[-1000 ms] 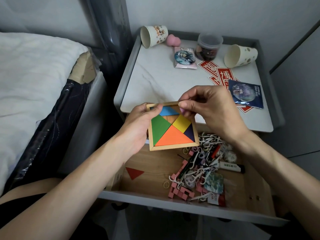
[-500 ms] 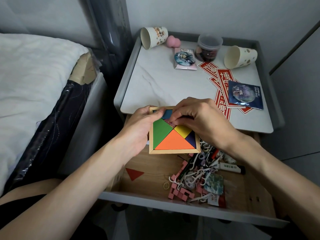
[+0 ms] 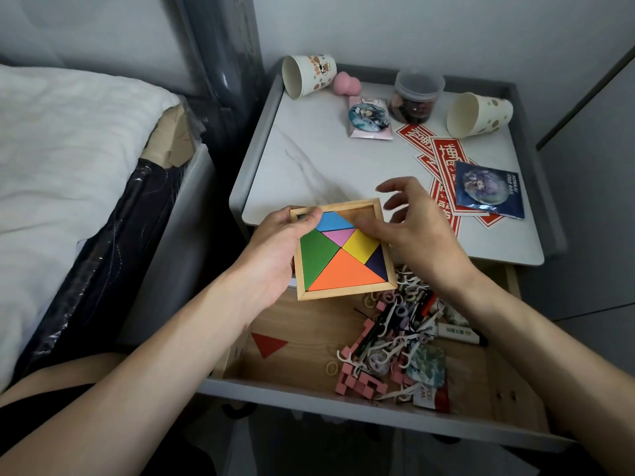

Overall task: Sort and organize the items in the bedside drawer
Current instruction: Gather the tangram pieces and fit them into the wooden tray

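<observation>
My left hand [image 3: 275, 249] grips the left edge of a wooden tangram tray [image 3: 343, 249] held above the open drawer [image 3: 299, 324]. The tray holds green, orange, yellow, dark purple, blue and pink pieces; its top right corner shows bare wood. My right hand [image 3: 409, 221] hovers at the tray's right side with fingers spread and loosely bent, holding nothing, its thumb near the yellow piece. A loose red triangle [image 3: 268, 343] lies on the drawer floor at the left.
A heap of floss picks, hair ties, pink blocks [image 3: 357, 383] and a lighter [image 3: 460, 334] fills the drawer's right half. The nightstand top [image 3: 309, 159] carries two tipped paper cups, a pink sponge, a jar [image 3: 417, 94], badges and red stickers. A bed [image 3: 68, 149] lies left.
The pink piece that my right hand pinched and pressed in now lies in the tray. My right hand has lifted off and opened. The tray sits slightly lower than a second ago.
</observation>
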### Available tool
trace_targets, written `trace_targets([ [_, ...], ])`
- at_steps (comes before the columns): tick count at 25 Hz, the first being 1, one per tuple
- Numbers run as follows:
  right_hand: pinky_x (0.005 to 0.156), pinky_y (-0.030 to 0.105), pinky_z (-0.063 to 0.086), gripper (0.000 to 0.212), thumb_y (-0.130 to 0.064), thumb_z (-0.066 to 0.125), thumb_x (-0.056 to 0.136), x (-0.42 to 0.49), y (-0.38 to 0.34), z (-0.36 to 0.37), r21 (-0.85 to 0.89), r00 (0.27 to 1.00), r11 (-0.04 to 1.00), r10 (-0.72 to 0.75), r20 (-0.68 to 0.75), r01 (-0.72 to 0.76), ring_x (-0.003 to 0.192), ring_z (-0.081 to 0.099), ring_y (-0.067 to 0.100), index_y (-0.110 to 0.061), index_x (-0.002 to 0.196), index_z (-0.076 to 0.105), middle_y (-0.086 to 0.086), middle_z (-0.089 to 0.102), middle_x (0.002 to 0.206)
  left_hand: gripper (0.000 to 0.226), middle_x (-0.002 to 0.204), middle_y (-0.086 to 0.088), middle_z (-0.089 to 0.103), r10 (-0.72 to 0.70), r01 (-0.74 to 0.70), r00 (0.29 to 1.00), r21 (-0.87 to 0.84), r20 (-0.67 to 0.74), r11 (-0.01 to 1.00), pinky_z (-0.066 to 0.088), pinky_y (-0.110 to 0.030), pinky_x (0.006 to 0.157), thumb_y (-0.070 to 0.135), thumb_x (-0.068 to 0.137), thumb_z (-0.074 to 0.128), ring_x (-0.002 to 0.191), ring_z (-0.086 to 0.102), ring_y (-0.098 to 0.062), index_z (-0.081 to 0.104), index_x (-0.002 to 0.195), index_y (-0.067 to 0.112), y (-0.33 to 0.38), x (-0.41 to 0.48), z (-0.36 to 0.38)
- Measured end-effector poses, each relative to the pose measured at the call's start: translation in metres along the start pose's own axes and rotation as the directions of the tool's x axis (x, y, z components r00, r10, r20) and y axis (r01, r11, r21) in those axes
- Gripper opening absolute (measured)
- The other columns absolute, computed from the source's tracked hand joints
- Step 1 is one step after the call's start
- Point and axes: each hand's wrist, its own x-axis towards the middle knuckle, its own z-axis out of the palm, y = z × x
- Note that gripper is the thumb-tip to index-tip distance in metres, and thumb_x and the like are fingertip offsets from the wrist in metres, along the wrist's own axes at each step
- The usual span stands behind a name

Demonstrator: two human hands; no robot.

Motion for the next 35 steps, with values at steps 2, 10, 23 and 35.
trace_targets([
  [2,0.074,0.035,0.059,0.035,-0.031,0.074,0.087,-0.002,0.002,0.006,0.21,0.978,0.963,0.134,0.163,-0.167,0.086,0.07,0.014,-0.021,0.118,0.061,0.001,0.07,0.105,0.024,0.106,-0.011,0.072,-0.006,0.006,1.0,-0.018,-0.021,1.0,0.049,-0.045,0.097,0.024,0.095,0.062,0.09,0.066,-0.023,0.064,0.111,0.006,0.0,0.0,0.0],
  [10,0.076,0.034,0.057,0.024,-0.034,0.064,0.094,-0.009,-0.003,0.013,0.319,0.962,0.93,0.102,0.254,-0.182,0.084,0.072,0.015,-0.016,0.109,0.068,0.001,0.075,0.095,0.035,0.095,-0.009,0.076,-0.02,0.018,0.999,0.103,0.026,0.995,0.056,-0.031,0.059,0.011,0.076,0.08,0.081,0.074,-0.022,0.069,0.109,0.009,0.007,-0.009,-0.005],
  [23,0.082,0.037,0.053,0.038,-0.041,0.073,0.084,-0.049,0.038,0.158,-0.439,0.817,0.875,0.093,0.568,0.205,0.098,0.066,0.028,-0.011,0.106,0.066,0.011,0.069,0.107,0.029,0.098,-0.013,0.075,0.05,-0.13,0.955,-0.265,-0.292,0.955,0.06,-0.034,0.067,0.002,0.078,0.077,0.082,0.074,-0.023,0.07,0.106,0.007,0.032,0.008,-0.045],
  [35,0.081,0.036,0.051,0.03,-0.02,0.071,0.085,-0.041,0.046,0.172,-0.366,0.714,0.799,-0.109,0.692,0.477,0.095,0.063,0.028,-0.01,0.111,0.061,0.011,0.068,0.108,0.023,0.102,-0.014,0.074,0.01,-0.101,0.955,-0.295,-0.296,0.95,0.059,-0.046,0.084,0.011,0.086,0.073,0.086,0.073,-0.024,0.069,0.108,0.006,0.029,0.014,-0.042],
])
